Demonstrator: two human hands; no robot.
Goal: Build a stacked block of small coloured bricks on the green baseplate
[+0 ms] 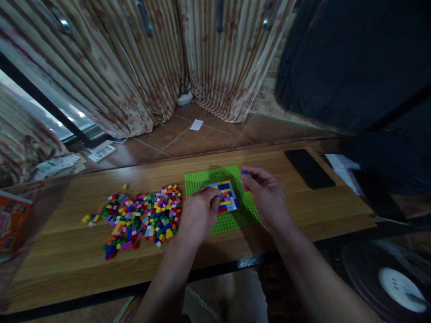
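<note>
A green studded baseplate [208, 178] lies on the wooden table [67, 251], with a patch of coloured bricks [226, 197] built on its middle. My left hand [198, 213] rests on the plate's near left part, fingertips pinched at the left edge of the brick patch; whether it holds a brick is hidden. My right hand [266, 193] hovers over the plate's right side and pinches a small blue brick [244, 172] between thumb and forefinger. A heap of loose coloured bricks [138, 217] lies left of the plate.
A black phone [310, 168] lies on the table at the right, white paper [340, 166] beyond it. An orange box [11, 220] stands at the far left. Striped curtains [141, 67] hang behind over a tiled floor. A dark cloth [353, 58] hangs at the upper right.
</note>
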